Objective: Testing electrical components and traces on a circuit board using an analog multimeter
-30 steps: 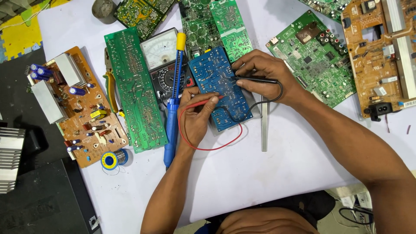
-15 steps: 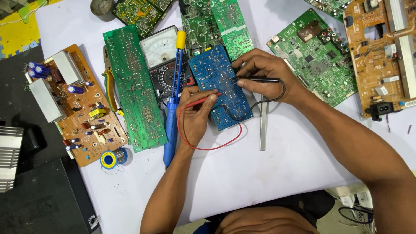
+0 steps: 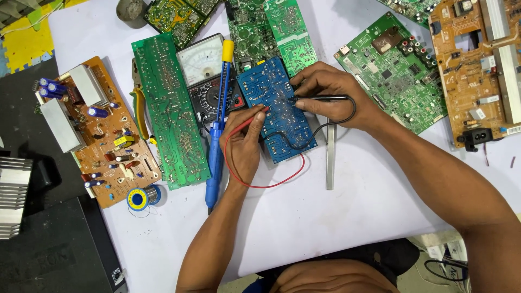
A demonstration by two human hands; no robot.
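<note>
1. Head view: blue circuit board (image 3: 275, 108) lies at table centre, solder side up, just at 3 o'clock of the analog meter (image 3: 209, 76).
2. Left hand (image 3: 244, 144) pinches the red probe (image 3: 251, 119) between thumb and fingers; its tip points to 1 o'clock and meets the board's left half.
3. Right hand (image 3: 331, 95) pinches the black probe (image 3: 317, 99), lying flat, tip towards 9 o'clock on board centre.
4. Judgement: rest both wrists on the table so the tips hold on one pad each and don't bridge neighbours.
5. Red wire (image 3: 266, 182) loops at 6 o'clock of the board; keep it slack.
6. Blue soldering iron (image 3: 217, 130) lies across the meter; the dial stays partly covered, so read it with care.
</note>
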